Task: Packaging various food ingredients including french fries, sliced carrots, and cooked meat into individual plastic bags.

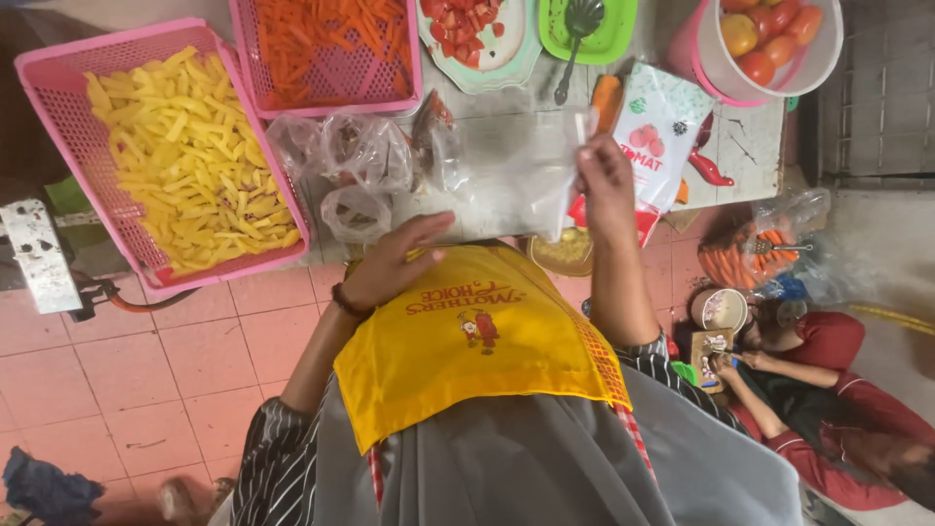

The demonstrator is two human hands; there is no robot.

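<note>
**Clear bag held up over the counter**

The right hand [606, 180] pinches the top of a clear bag [531, 175], fingers closed on it, above the counter [750, 146]. The left hand [390, 261] hangs loosely open, holding nothing, over the yellow apron [477, 341]. A white pouch [660, 131] with red markings lies just right of the bag; a pink basket [68, 127] of yellow sticks sits at left.

Pink basket [68, 88] of yellow potato sticks [190, 161] at left. Second pink basket [414, 83] with carrot strips [321, 34] beside it. Plate of red tomato bits [466, 21]. Green plate [614, 39] with dark spoon [575, 39]. Bucket of whole tomatoes [769, 39]. Pink floor tiles [127, 370].
</note>
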